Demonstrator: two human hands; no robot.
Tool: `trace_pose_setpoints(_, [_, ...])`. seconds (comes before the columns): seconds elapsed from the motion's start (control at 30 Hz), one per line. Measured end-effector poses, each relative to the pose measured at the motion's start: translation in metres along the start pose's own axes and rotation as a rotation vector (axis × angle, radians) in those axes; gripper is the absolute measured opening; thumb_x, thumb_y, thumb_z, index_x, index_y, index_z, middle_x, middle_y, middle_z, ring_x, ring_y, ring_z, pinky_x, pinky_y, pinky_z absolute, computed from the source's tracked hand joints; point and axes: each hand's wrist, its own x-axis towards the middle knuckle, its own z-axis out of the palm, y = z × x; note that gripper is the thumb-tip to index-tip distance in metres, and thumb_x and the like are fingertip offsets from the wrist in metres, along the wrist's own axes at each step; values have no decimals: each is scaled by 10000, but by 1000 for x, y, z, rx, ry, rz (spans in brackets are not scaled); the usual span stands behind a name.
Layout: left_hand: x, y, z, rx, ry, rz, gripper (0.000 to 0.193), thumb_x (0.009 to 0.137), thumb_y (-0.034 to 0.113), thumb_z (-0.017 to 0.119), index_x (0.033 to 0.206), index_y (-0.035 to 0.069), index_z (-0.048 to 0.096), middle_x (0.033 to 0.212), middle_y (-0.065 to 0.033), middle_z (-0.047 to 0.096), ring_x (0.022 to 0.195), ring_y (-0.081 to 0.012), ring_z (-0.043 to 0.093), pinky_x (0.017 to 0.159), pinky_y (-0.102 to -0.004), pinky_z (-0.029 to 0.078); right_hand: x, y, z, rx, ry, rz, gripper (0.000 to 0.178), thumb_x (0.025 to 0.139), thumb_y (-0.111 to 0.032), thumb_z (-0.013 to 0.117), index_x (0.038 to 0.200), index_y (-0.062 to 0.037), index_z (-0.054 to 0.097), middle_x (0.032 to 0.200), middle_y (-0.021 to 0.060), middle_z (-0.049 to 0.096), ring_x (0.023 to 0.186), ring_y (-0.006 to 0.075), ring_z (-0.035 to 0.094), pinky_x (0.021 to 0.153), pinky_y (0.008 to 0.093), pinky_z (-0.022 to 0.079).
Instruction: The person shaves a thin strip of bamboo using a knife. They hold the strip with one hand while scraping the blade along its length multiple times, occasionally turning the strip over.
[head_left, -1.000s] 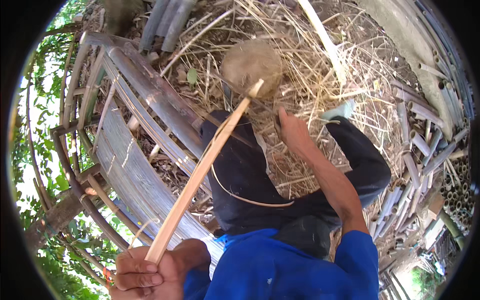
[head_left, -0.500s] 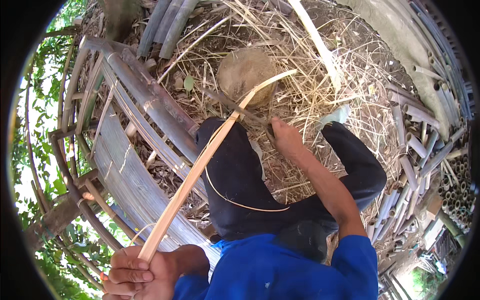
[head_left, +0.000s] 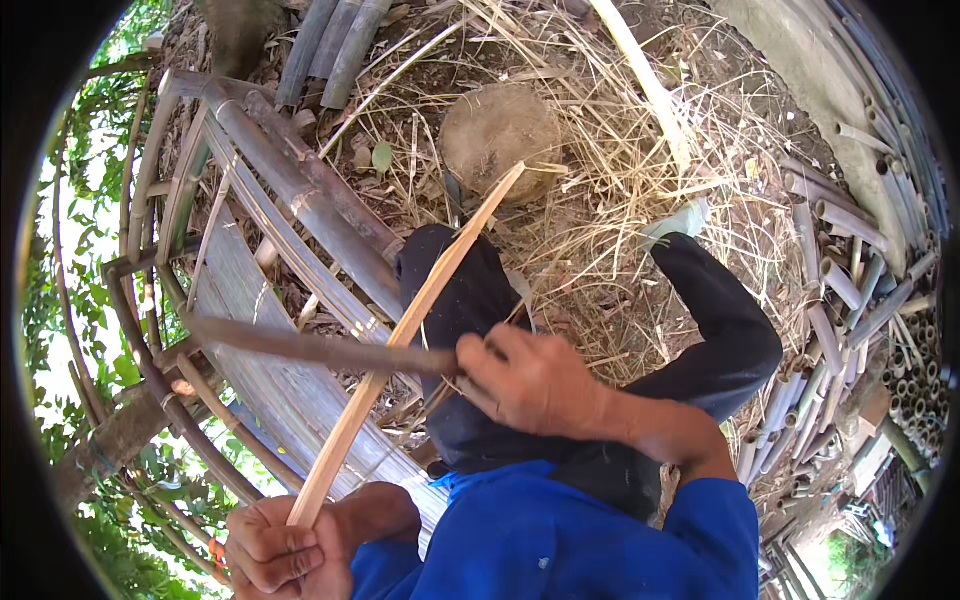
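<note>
My left hand (head_left: 285,548), at the lower left, is closed round the near end of a long, pale bamboo strip (head_left: 425,297). The strip slants up and away across my left thigh, and its far tip reaches the front of a round chopping block. My right hand (head_left: 530,382), blurred by motion, grips the handle of a long dark knife (head_left: 300,343). Its blade points left and crosses the strip about midway. Whether blade and strip touch I cannot tell. Thin shavings hang near my right hand.
The round wooden block (head_left: 500,143) stands on ground strewn with straw-like shavings (head_left: 615,190). To the left is a bamboo bench (head_left: 265,375) with a pole frame. Cut bamboo tubes (head_left: 845,285) are stacked at the right. A pale split length (head_left: 645,80) lies beyond the block.
My right hand has drawn the knife back from beside the block toward my body, its blade now swung left over the strip. A long curled shaving on my lap no longer shows there.
</note>
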Motion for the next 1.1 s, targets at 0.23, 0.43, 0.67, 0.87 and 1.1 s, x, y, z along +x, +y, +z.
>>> trace_pose_setpoints(0.23, [2, 0, -6, 83, -4, 10, 412, 929, 453, 477, 659, 167, 355, 450, 61, 302, 319, -38, 257, 330, -198, 210, 5, 47, 24, -44, 32, 86, 212, 868, -220, 737, 967, -74, 621, 707, 95, 574, 566, 272, 640, 477, 393, 531])
trace_pose_setpoints(0.43, [0, -2, -7, 95, -81, 50, 603, 1020, 687, 262, 806, 152, 440, 612, 27, 393, 381, -82, 335, 355, -232, 271, 3, 85, 28, -76, -42, 197, 182, 885, -203, 711, 944, -85, 586, 750, 121, 605, 603, 319, 638, 515, 407, 539])
trace_pose_setpoints(0.67, [-2, 0, -12, 113, -46, -3, 477, 997, 551, 392, 738, 151, 416, 546, 39, 370, 372, -62, 317, 371, -225, 261, 2, 79, 26, -59, -50, 95, 155, 910, -179, 637, 1015, -105, 550, 765, 167, 610, 599, 371, 642, 506, 457, 539])
trace_pose_setpoints(0.87, [4, -7, -4, 134, -89, 60, 572, 1044, 640, 244, 850, 134, 428, 564, 21, 344, 380, -72, 328, 359, -219, 296, -8, 171, 53, 13, -374, 618, 147, 989, -207, 550, 1105, -118, 535, 760, 169, 612, 626, 362, 645, 559, 488, 536])
trace_pose_setpoints(1.1, [5, -21, -7, 145, -87, 145, 506, 1064, 574, 279, 844, 137, 410, 566, 44, 314, 395, -63, 336, 336, -216, 277, -6, 295, 106, -15, -228, 664, 171, 1021, -251, 556, 988, -91, 505, 670, 99, 579, 524, 224, 566, 476, 374, 493])
